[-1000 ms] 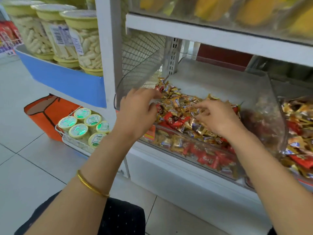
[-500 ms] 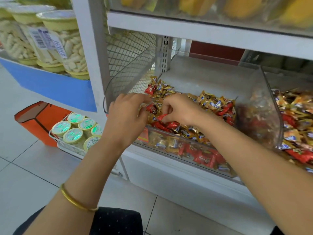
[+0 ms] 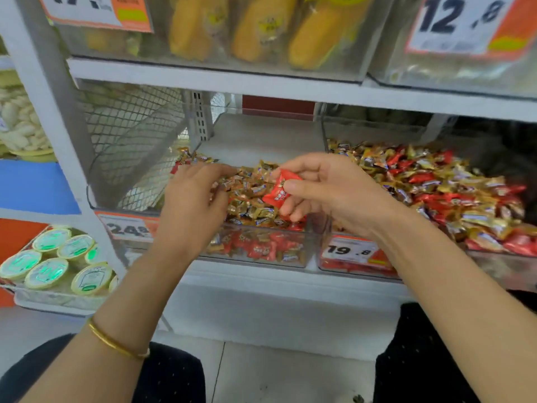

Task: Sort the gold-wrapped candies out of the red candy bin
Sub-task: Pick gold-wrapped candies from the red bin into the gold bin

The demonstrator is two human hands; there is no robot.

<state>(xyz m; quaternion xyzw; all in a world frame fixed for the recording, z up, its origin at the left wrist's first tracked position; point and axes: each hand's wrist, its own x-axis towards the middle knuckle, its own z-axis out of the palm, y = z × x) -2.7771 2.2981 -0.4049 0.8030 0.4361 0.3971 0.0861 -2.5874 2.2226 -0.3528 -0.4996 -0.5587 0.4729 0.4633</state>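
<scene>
Right hand (image 3: 334,193) pinches a red candy (image 3: 276,189), its length slanting up-right; left hand (image 3: 191,199) perhaps grasps gold candies (image 3: 252,200).

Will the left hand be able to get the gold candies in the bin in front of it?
Probably yes. The left hand is over the open-topped bin, its fingers right at the gold candies, with nothing between. The right hand holds a red candy off to the side.

Change since half a second ago: my right hand (image 3: 334,193), then down among the wrappers, is now raised above the right edge of the candy bin (image 3: 315,245), pinching one red candy (image 3: 280,189) between thumb and fingers.
</scene>
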